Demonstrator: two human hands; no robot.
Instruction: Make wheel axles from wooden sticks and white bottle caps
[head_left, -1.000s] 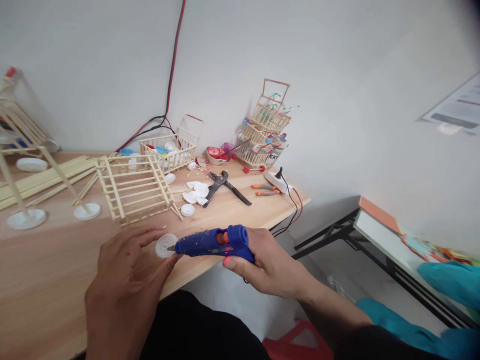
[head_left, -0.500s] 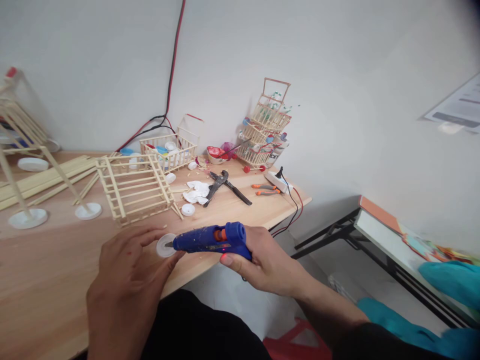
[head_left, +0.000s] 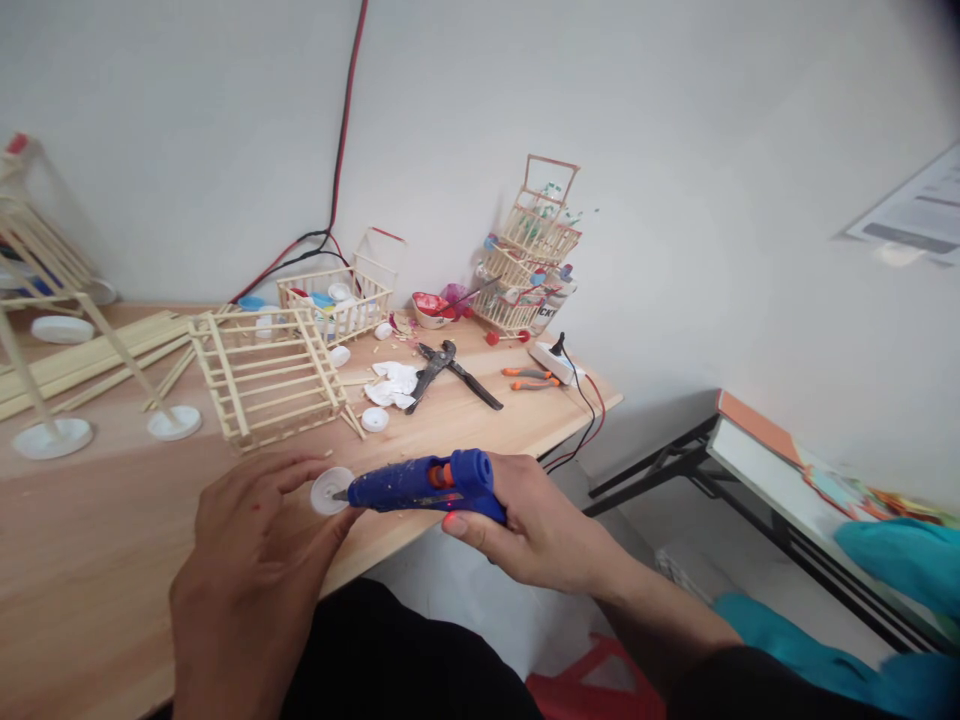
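Observation:
My right hand [head_left: 536,525] is wrapped round a blue hot glue gun [head_left: 420,483], its nozzle pointing left. The tip is at the face of a round white plastic cap [head_left: 327,492]. My left hand [head_left: 259,555] holds that cap by its edge between thumb and fingers, just above the wooden table. Beyond the hands lies a basket frame of thin wooden sticks [head_left: 266,385]. Another white cap [head_left: 375,419] rests on the table to its right.
Black-handled pliers [head_left: 450,375] lie near crumpled white tissue [head_left: 391,384]. Orange-handled pliers [head_left: 529,379] sit beside a power strip [head_left: 556,362]. Stacked stick baskets [head_left: 525,260] stand against the wall. At left are loose sticks [head_left: 97,350] and a stick structure on white caps [head_left: 52,438].
The glue gun's nozzle has shifted very slightly on the cap. Both hands keep nearly the same place and grip.

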